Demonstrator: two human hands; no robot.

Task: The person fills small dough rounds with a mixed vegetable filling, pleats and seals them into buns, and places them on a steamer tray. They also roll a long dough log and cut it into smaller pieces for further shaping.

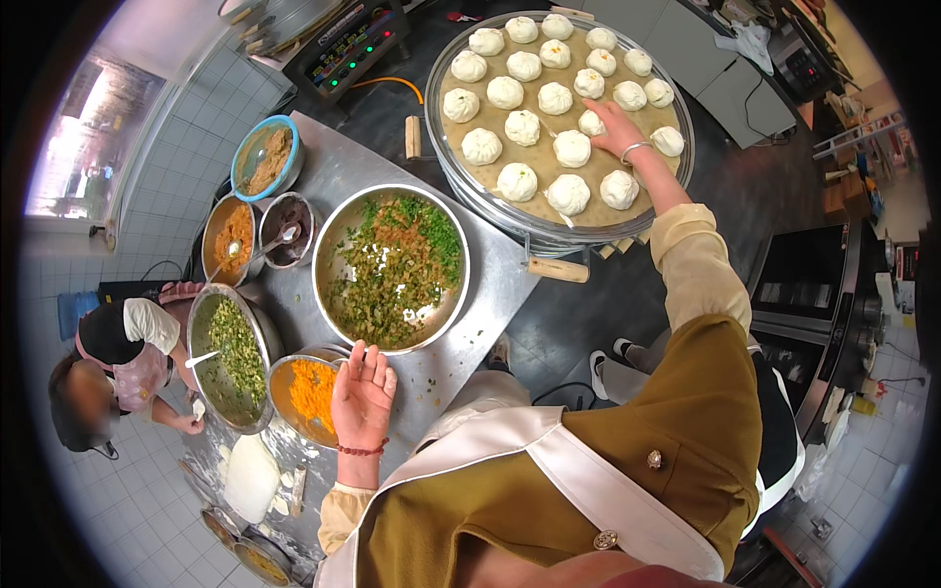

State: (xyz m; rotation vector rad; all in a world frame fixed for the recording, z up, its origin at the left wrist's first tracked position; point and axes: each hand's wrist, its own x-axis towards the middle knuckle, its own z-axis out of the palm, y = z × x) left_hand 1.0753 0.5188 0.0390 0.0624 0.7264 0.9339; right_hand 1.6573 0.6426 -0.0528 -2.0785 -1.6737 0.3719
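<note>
My right hand (616, 128) reaches over a round steamer tray (478, 173) and has its fingers at a pleated white bun (592, 123); whether it grips or only touches the bun I cannot tell. Many more filled buns (568, 195) sit spaced over the tray's brown liner. Palm up and fingers loosely curled, my left hand (365, 393) is empty beside the orange filling bowl (312, 397). Just beyond that hand stands a large steel bowl (397, 279) of chopped greens and brown filling.
On the steel table (485, 294) stand a bowl of green filling (239, 353), a blue-rimmed bowl (268, 158) and smaller bowls. A co-worker (136, 331) handles dough at left, near a dough slab (251, 478) and rolling pin (298, 490). Wooden handles (559, 269) jut from the steamer. Another person stands at my right.
</note>
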